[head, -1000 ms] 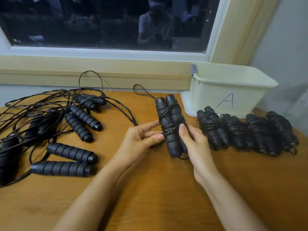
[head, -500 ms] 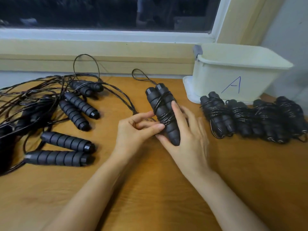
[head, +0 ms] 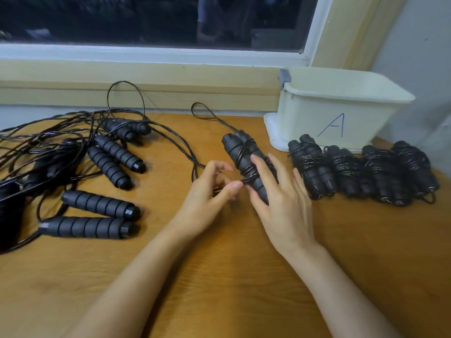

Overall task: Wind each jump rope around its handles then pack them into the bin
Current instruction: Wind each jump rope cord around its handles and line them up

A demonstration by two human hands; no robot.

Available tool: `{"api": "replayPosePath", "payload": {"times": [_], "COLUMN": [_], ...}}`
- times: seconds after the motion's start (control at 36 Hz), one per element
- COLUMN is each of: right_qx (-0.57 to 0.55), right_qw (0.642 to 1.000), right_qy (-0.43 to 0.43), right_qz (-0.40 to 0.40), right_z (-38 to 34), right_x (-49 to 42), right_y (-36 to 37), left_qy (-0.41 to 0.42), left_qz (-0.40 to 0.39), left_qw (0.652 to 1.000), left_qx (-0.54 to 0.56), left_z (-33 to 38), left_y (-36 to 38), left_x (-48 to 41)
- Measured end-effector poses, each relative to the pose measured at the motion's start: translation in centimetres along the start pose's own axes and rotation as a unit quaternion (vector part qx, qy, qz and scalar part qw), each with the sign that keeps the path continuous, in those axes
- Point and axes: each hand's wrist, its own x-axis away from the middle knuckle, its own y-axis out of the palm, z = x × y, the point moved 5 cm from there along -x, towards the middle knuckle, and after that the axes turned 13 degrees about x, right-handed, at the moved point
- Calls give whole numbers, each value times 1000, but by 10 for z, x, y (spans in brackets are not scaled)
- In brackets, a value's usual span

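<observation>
Nearest on the table, left of the bin, both hands worked one rope. The right hand held the handle pair, fingers laid over the coils and thumb at the lower end. The left hand pinched the cord between thumb and forefinger right at the wraps. A second earlier the right thumb sat on the front of the coils and the left fingers lay flatter. Now the regrip pins the wraps while the left feeds another turn, so winding is probably mid-way. A slack loop of cord trailed further back, left of the bin. Four wound bundles lay in a row just in front of the bin, not packed yet. Loose ropes sat tangled well left of the bin. The bin stood at the back right under the window, its inside not visible.
</observation>
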Motion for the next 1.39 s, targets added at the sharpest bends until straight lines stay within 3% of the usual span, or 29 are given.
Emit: {"api": "replayPosePath", "payload": {"times": [0.08,0.14,0.19,0.25,0.39,0.56,0.78,0.86,0.94,1.08,1.28,1.39], "right_qx": [15,59,104,128,128,110,110,104,100,76,60,73], "right_qw": [1000,998,992,986,982,988,990,991,991,995,995,996], "right_qy": [-7,-33,-72,-106,-138,-108,-65,-58,-62,-22,42,25], "right_qz": [0,9,19,23,5,-20,-55,-65,-59,-68,-61,-50], "right_z": [5,9,14,18,22,19,31,35,32,26,24,16], "right_x": [0,1,6,15,45,62,64,65,65,61,39,23], "right_y": [-7,-13,-18,-24,-34,-43,-44,-42,-41,-36,-31,-31], "left_qy": [41,87,173,249,289,250,87,101,187,142,162,175], "left_qz": [-32,-56,-67,-72,-115,-108,-191,-192,-106,-56,10,34], "left_qw": [996,978,919,856,801,798,873,860,824,800,830,780], "left_qx": [-73,-181,-349,-448,-512,-537,-440,-461,-524,-580,-534,-600], "left_z": [4,10,20,28,25,21,8,7,14,19,48,55], "left_y": [1,1,3,8,14,11,4,3,-6,-7,30,53], "left_x": [1,3,8,17,36,41,38,39,34,27,37,38]}}
